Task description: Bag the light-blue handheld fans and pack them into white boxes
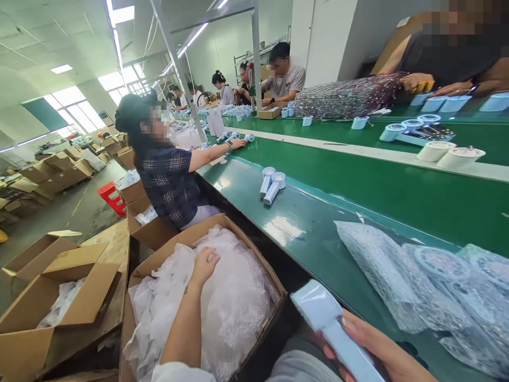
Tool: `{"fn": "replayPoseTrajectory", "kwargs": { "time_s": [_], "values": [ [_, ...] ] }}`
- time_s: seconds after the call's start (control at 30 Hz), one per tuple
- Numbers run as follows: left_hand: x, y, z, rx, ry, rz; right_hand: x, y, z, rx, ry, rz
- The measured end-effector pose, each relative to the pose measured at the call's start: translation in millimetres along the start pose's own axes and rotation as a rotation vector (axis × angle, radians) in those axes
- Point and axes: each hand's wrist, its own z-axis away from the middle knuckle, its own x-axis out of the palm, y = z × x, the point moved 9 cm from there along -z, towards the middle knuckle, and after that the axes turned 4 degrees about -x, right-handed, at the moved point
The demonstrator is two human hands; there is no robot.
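Observation:
My right hand is wrapped round the handle of a light-blue handheld fan, its wide head tilted up and to the left near the bench edge. Over a cardboard box full of clear bubble bags, my left hand has its fingers curled in against the bags. What those fingers grip, if anything, cannot be made out. Two more light-blue fans lie on the green bench ahead. On the right of the bench, bubble bags are piled, with round fan heads showing inside some.
A green conveyor belt runs beyond the bench. On my left a co-worker reaches to fans on the bench. Opposite, another person works beside light-blue parts. Open cartons stand at lower left; a red stool stands behind.

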Motion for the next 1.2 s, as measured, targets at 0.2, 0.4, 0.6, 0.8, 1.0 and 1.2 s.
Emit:
{"fn": "replayPoseTrajectory", "kwargs": {
  "time_s": [0.2,0.4,0.6,0.8,1.0,1.2],
  "values": [
    [30.2,110.5,2.6,0.269,-0.136,0.181,26.4,-16.2,-5.1,-0.142,-0.248,-0.101],
    [96.0,215.1,128.0,1.242,0.037,-0.016,51.8,-38.2,13.6,-0.187,-0.448,-0.336],
    [164.4,210.5,143.4,0.706,-0.464,0.321,25.6,-62.3,29.6,-0.377,-0.377,-0.25],
    [212.4,208.4,147.1,0.174,-0.862,0.512,-1.8,-52.3,43.6,-0.312,-0.363,-0.238],
    [208.3,234.9,154.1,0.303,-0.769,0.347,10.2,-68.9,72.1,-0.424,-0.393,-0.065],
    [188.0,230.7,126.9,0.138,-0.505,0.565,-12.3,-74.1,87.9,-0.546,-0.249,0.064]
  ]
}}
